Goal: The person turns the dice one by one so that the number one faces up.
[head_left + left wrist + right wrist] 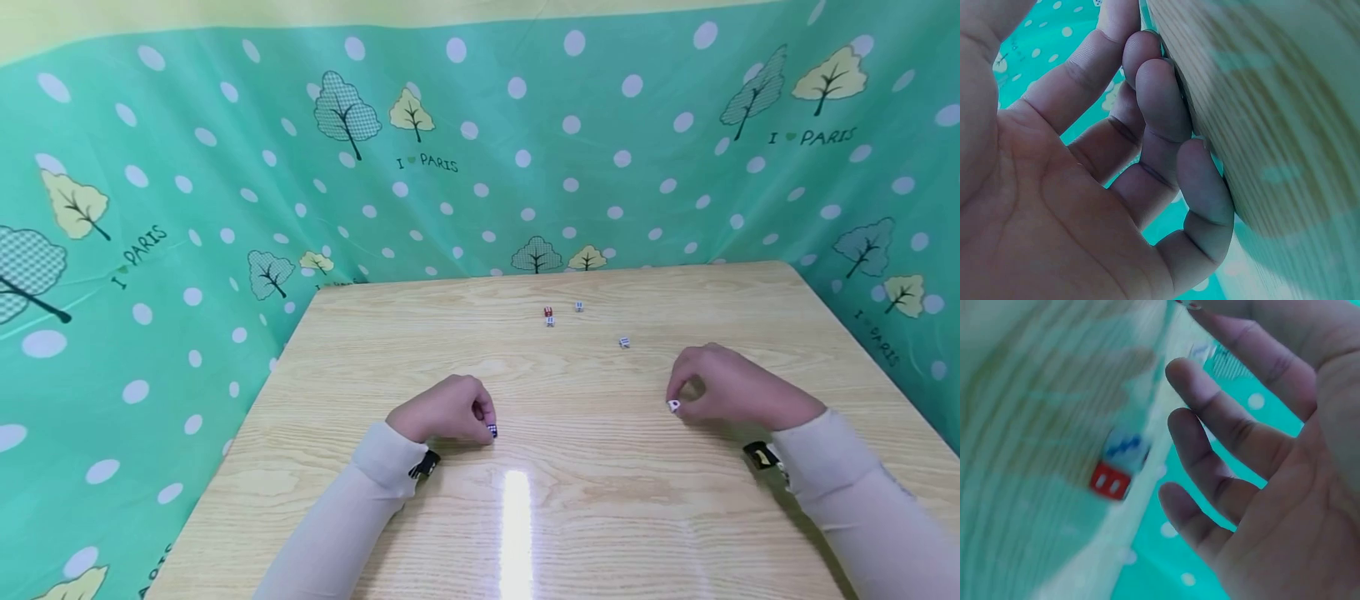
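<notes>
In the head view my left hand (448,410) rests low over the table and pinches a small dark blue die (492,431) with white pips between thumb and forefinger. Its other fingers curl against the wood in the left wrist view, where the die is barely visible. On the right, my right hand (720,385) pinches a white die (673,406) with a red mark, close over the tabletop. The right wrist view shows that hand's other three fingers (1185,378) loosely bent.
Farther back lie a red die (548,312) and a white die (551,322) side by side. A second white die (579,307) is just right of them, and a third white die (625,342) sits nearer. Behind the wooden table (420,333) hangs a green dotted cloth (487,200).
</notes>
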